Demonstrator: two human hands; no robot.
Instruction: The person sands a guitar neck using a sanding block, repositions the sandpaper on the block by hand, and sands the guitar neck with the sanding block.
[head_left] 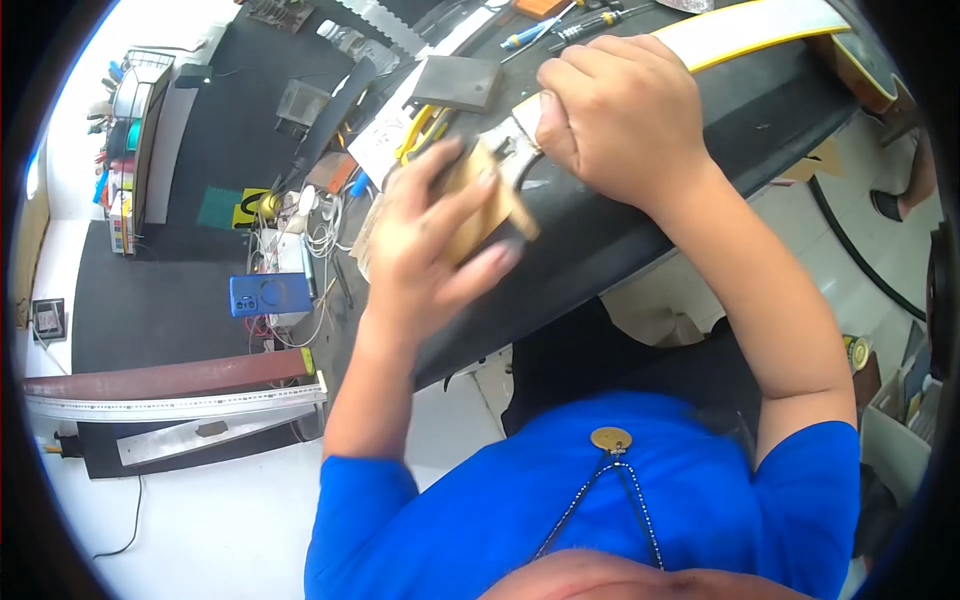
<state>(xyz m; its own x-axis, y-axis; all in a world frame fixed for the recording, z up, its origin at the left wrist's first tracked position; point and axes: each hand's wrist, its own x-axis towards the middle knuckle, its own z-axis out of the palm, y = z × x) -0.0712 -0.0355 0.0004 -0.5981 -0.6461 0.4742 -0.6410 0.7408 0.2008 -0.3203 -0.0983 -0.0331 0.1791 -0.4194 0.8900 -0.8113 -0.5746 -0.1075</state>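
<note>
My left hand (415, 235) is curled around a tan, flat-sided piece (482, 205) that looks like folded sandpaper or a wood block; motion blurs it. To its right, my right hand (630, 120) is a fist over a long white strip with yellow edges (755, 35). The strip reaches past the fist toward the upper right, and a pale, worn-looking end (512, 145) shows between the two hands. Beyond the left hand lie yellow-handled pliers or cutters (420, 130), partly hidden, and a dark grey block (455, 82).
Screwdrivers (600, 22) lie at the back of the black bench. On the left are a blue phone (270, 295), tangled white cables (325, 225), a long steel ruler (170, 405) and a plastic bottle (355, 42). The bench's front edge runs close to my body.
</note>
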